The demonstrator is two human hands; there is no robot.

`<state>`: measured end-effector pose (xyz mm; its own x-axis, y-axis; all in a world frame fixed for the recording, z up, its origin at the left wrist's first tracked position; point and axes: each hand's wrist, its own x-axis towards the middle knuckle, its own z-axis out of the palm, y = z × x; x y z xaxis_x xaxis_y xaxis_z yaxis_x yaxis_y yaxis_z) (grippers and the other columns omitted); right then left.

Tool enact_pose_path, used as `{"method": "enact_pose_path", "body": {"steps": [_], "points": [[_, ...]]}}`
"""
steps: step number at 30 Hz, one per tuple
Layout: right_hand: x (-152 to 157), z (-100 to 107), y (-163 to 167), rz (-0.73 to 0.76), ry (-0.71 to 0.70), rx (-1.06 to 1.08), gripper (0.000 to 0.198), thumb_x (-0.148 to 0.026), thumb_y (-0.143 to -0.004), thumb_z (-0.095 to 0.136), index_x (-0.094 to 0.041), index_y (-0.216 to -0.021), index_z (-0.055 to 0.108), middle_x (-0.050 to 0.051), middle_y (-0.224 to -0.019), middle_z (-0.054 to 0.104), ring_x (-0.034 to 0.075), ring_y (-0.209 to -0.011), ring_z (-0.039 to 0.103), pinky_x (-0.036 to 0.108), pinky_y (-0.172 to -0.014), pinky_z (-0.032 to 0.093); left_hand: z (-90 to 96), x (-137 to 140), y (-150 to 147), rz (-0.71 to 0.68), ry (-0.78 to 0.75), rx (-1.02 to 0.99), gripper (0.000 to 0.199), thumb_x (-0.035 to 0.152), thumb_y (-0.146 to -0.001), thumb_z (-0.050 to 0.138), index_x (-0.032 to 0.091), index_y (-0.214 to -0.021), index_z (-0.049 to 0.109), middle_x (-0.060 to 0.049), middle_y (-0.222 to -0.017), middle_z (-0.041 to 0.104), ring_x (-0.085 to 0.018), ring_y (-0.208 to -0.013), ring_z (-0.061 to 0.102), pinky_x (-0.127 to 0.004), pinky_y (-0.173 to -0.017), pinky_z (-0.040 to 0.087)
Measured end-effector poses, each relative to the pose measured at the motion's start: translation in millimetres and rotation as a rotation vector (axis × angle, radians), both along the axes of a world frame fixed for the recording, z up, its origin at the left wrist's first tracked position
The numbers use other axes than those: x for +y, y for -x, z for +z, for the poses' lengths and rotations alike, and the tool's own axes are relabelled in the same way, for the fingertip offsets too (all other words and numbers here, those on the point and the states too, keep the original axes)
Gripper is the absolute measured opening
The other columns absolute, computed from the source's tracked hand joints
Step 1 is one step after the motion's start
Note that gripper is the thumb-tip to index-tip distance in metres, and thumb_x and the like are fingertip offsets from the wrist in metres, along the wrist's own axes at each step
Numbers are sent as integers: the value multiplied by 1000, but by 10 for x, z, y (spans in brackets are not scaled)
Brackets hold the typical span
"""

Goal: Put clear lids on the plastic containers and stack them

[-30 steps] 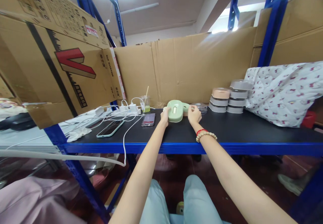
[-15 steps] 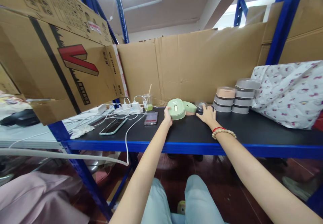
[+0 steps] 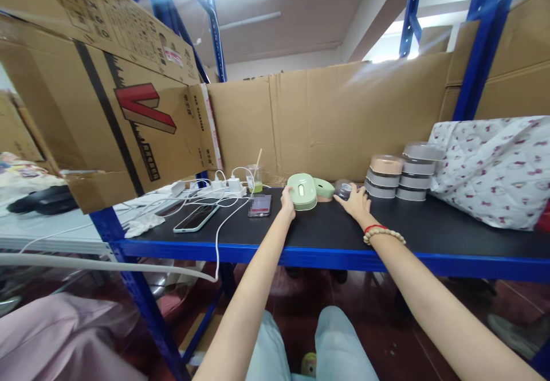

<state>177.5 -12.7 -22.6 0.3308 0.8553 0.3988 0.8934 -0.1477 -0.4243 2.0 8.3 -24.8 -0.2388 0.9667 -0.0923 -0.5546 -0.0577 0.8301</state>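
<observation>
My left hand (image 3: 289,202) is closed on the left edge of a light green plastic cover (image 3: 303,192) with rounded corners and a small pale slot in its middle. It is tilted up, its face toward me. Just behind and to the right lies a second light green piece (image 3: 325,188), with a peach-coloured part under it. My right hand (image 3: 356,202) is at a dark, clear-topped round piece (image 3: 342,189) on the tabletop. Its fingers are spread, thumb and forefinger beside the piece; whether they grip it is hard to see.
Stacks of grey round pieces (image 3: 415,181), one topped with a peach piece (image 3: 387,164), stand at right beside a patterned white bag (image 3: 490,169). Left are phones (image 3: 196,218), white cables, chargers (image 3: 234,185) and a cup (image 3: 256,181). Cardboard (image 3: 322,123) walls the back.
The view has tipped slightly upward, so everything sits a little lower. My left hand keeps the green cover in place. My right hand's fingers have shifted slightly around the dark round piece.
</observation>
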Motion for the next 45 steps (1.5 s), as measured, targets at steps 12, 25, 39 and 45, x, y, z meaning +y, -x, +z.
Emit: {"method": "enact_pose_path", "body": {"steps": [12,25,39,45], "points": [[-98,36,48,-35,18,12,50,-39,-84,55,-12,-126,50,23,-127,40,33,-105,54,42,-88,38,103,-118,44,179,76,-23,11,25,-75,51,17,-81,56,-1,-76,56,-14,-73,57,-22,-61,43],[-66,-67,172,462,-374,-37,47,-37,-87,45,-23,-131,53,11,-125,46,24,-112,50,36,-99,37,197,-330,-156,-225,38,80,6,18,-79,56,14,-81,60,-8,-76,63,-17,-71,62,-28,-67,51],[-215,4,311,602,-202,309,48,-33,-80,62,-21,-126,57,9,-129,49,21,-106,56,33,-91,46,180,-331,-165,-215,52,313,25,27,-79,61,14,-101,61,-6,-75,65,-13,-59,59,-21,-53,47],[-169,77,286,517,92,941,43,-36,-93,45,-11,-128,51,7,-87,66,9,-56,58,20,-56,48,216,-339,-141,-237,52,311,25,31,-83,57,16,-103,62,-6,-82,67,-14,-70,63,-20,-60,48]]}}
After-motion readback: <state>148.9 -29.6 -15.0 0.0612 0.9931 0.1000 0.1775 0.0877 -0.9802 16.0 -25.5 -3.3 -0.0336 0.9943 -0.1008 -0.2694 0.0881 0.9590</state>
